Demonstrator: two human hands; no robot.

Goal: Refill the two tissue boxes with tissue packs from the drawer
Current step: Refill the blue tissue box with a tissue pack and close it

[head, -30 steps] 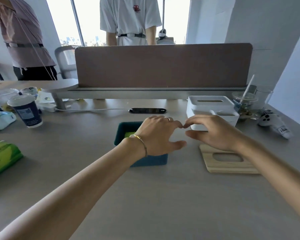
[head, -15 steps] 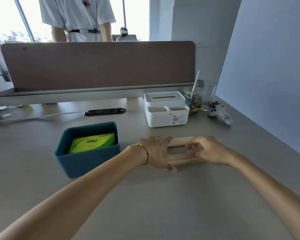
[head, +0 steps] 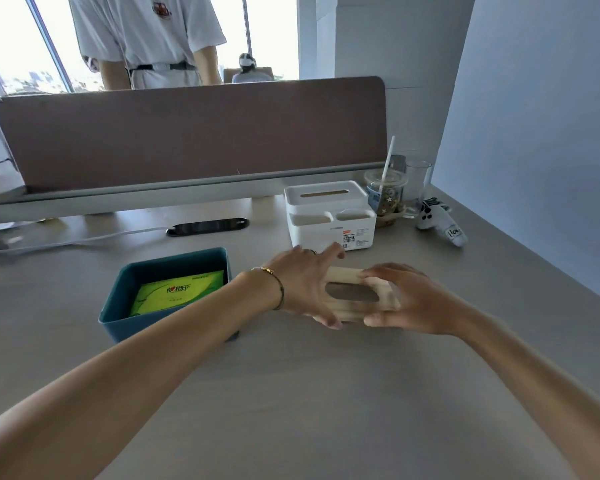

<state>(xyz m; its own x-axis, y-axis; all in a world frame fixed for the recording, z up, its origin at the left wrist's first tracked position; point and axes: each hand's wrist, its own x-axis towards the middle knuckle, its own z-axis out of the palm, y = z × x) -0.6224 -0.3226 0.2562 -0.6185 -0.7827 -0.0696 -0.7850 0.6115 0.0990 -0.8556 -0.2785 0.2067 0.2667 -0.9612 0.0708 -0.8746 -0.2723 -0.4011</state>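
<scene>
Two bare forearms are seen entering from the lower corners of the frame and meeting at centre. A wooden lid (head: 355, 299) with an oblong slot is gripped between both hands, just above the grey desk (head: 326, 393). The left hand (head: 305, 285) is closed on the lid's left end, fingers over the far edge and thumb at the near edge; a thin bracelet is worn at that wrist and a ring on one finger. The right hand (head: 409, 299) is closed on the lid's right end, fingers curled over the top, thumb beneath the near edge. Whether the lid touches the desk cannot be told.

Just left of the hands, at centre left, a teal box (head: 153, 323) is seen standing open, with a green tissue pack (head: 177, 294) lying flat inside it.

Farther back, right of centre, a white tissue box (head: 329, 216) with its slotted top in place is noted, apart from the hands. Beside it on the right stand a lidded cup with a straw (head: 385, 195) and a clear glass (head: 418, 183); a small white soft toy (head: 440, 220) lies near them. A black cable port (head: 207, 226) is set in the desk behind the teal box.

Along the back, a brown partition (head: 187, 136) is mounted. Beyond it, at upper left, a person in a white shirt (head: 146, 32) is standing before bright windows.
</scene>
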